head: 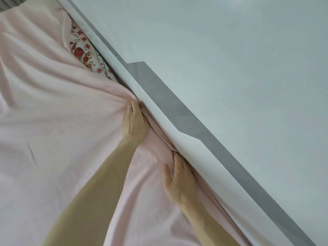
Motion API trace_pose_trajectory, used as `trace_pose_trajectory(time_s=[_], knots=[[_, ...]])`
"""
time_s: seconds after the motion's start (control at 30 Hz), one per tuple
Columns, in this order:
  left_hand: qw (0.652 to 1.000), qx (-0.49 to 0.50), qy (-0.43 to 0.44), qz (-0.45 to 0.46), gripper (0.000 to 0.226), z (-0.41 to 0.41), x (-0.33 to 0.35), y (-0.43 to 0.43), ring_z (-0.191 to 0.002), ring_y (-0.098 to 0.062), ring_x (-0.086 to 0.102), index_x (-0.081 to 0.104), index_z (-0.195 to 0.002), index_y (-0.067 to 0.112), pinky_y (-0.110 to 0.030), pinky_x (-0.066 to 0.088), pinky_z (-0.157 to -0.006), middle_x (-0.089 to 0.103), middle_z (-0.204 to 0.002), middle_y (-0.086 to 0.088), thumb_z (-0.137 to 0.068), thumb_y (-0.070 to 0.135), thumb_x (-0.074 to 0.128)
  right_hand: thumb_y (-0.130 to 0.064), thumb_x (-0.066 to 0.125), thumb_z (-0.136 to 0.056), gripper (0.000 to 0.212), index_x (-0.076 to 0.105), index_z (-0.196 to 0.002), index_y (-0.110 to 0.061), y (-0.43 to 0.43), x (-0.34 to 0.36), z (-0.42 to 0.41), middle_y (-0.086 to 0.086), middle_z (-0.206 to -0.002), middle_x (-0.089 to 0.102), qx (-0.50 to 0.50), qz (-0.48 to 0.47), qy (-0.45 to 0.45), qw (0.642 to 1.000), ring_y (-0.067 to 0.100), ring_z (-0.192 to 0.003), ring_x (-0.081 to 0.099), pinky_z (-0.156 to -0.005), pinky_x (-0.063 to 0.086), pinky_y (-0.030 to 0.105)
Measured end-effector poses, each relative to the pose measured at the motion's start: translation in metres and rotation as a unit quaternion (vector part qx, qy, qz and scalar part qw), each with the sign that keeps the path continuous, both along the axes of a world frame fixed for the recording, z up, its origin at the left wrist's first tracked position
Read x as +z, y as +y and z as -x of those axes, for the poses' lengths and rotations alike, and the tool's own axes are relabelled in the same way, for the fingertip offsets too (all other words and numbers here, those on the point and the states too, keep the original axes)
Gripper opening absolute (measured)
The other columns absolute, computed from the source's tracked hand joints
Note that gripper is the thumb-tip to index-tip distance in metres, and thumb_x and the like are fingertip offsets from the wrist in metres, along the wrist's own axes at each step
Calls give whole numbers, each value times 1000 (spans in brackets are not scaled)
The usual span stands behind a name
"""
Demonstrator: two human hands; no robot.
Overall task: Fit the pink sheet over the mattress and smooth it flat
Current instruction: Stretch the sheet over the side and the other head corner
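the pink sheet (53, 112) covers almost all of the left side and the bottom of the view. it lies over the bed, and it is not flat. long folds run across it, and they all come together at one spot by the left hand (134, 121).

the left hand is at the far edge of the sheet, right beside the white and grey board (177, 112) that runs slanted across the view. its fingers are bent down at the tips and hold a bunch of the sheet there. a thin ring (129, 107) is on one finger.

the right hand (179, 178) is nearer, along the same edge, and apart from the left hand. it rests on the sheet. its thumb is spread out flat on the cloth, and the one finger that shows well is straight and points along the edge. its other fingers go down between the sheet and the board and are hidden. this hand is not clenched, it presses on the sheet.

past the left hand the sheet does not reach the board. a flowered cloth (83, 54) with red flowers shows there, between the sheet and the board.

a small dark mark (32, 155) is on the sheet, well to the left of both arms
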State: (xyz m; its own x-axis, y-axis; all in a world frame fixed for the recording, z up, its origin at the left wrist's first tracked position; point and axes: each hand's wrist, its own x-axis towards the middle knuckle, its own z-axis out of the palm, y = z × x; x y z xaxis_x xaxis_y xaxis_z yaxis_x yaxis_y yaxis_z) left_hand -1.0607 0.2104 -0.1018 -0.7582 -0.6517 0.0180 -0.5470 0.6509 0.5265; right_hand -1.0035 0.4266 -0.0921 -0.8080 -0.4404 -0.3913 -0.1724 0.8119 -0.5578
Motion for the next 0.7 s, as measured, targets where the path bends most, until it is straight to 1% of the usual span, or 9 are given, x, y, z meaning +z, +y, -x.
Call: trace_pose_trajectory(time_s=[0.07,0.17,0.2,0.27,0.33,0.4,0.53,0.63,0.7], knots=[[1000,1,-12,17,19,0,2,1,-97,-37,52,50,-99,6,-44,43,-81,52,-114,-14,-82,9,45,-52,34,-99,63,23,-154,-23,-1,0,0,-7,-159,30,7,5,1,1000,11,-145,25,-117,18,24],[996,-48,-52,54,22,-13,1,7,-112,-31,49,58,-98,13,-42,43,-97,45,-131,-8,-80,25,62,-59,35,-94,68,27,-151,-25,-1,-3,0,-8,-155,36,-4,7,-6,1000,11,-142,31,-116,24,26],[994,-69,-42,74,23,-20,-1,10,-113,-30,50,59,-95,15,-43,43,-100,48,-129,-5,-80,31,66,-63,34,-90,71,30,-150,-25,-2,-5,1,-7,-152,39,-8,8,-4,1000,12,-140,34,-115,27,27],[981,-144,-7,131,21,-31,-4,14,-102,-25,57,62,-84,17,-45,40,-105,61,-107,0,-82,37,67,-67,31,-85,75,35,-146,-24,-4,-5,2,-7,-148,45,-12,11,-3,1000,14,-136,40,-111,33,29],[947,-267,-6,179,18,-35,-6,21,-89,-23,62,66,-79,20,-44,37,-108,66,-85,5,-84,37,62,-69,30,-82,78,39,-144,-23,-5,-5,3,-5,-144,50,-15,11,0,1000,15,-133,45,-107,36,29],[916,-350,-54,187,25,-34,-5,25,-87,-23,63,71,-84,24,-40,36,-109,69,-85,7,-88,42,54,-71,29,-80,81,44,-142,-21,-2,-3,2,-1,-140,56,-31,2,1,1000,17,-128,51,-104,39,29],[877,-400,-152,219,43,-34,3,20,-94,-20,64,73,-98,34,-35,34,-106,71,-97,9,-91,54,35,-73,27,-86,73,51,-130,-20,19,11,-20,2,-125,64,-59,-93,16,994,23,-116,57,-97,45,37],[857,-405,-207,241,56,-31,15,20,-87,-20,64,75,-89,31,-35,38,-97,70,-84,5,-90,58,26,-74,31,-89,67,50,-127,-22,42,23,-31,-2,-125,60,-75,-166,-3,983,24,-118,54,-97,45,40],[847,-412,-228,247,65,-30,25,23,-87,-19,63,73,-80,29,-35,38,-95,69,-77,5,-89,61,17,-74,33,-89,65,52,-121,-20,50,29,-31,1,-121,61,-76,-169,-22,982,25,-115,56,-94,44,37]])
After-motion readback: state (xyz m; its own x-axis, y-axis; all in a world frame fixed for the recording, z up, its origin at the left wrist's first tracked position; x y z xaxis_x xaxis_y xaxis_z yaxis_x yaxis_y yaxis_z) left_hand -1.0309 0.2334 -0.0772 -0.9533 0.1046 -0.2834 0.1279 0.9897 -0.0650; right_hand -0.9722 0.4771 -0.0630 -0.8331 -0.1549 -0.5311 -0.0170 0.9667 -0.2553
